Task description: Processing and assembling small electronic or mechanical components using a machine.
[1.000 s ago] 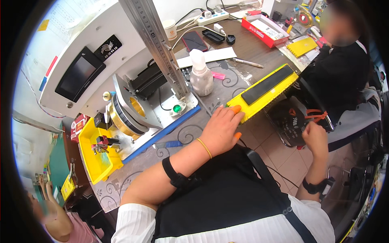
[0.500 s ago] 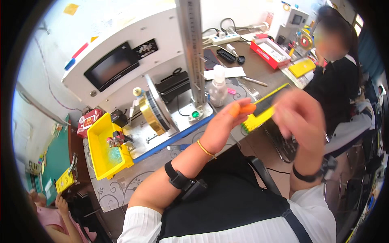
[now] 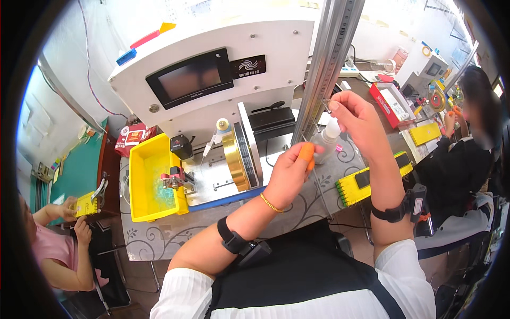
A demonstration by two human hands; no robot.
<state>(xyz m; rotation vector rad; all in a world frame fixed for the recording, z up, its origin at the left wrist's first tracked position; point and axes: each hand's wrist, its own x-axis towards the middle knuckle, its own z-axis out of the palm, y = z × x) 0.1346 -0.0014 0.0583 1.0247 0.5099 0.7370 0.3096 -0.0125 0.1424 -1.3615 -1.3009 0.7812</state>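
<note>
My left hand [image 3: 289, 173] is closed in a pinch in front of the gold wheel [image 3: 234, 162]; orange covers [image 3: 306, 155] sit on its fingertips. A thin sliver shows at those fingertips, too fine to name. Farther right and higher, my right hand [image 3: 358, 119] pinches something small and thin near the upright metal post [image 3: 330, 58]; its kind I cannot make out. Behind and between the hands stands a clear bottle with a white cap [image 3: 332, 130], partly hidden. A yellow holder with a toothed edge [image 3: 350, 190] lies below my right forearm.
At the left stands a yellow bin [image 3: 139, 183] with clear material inside. A white machine with a dark screen [image 3: 189, 78] fills the back. A red box [image 3: 388, 103] and another yellow holder [image 3: 425, 133] lie right. Co-workers sit at far left [image 3: 61, 252] and right [image 3: 451, 165].
The view has turned, shifting the machine rightward. My right hand has left the yellow holder and moved up and left to the post. My left fingers, earlier stretched, have curled into a pinch.
</note>
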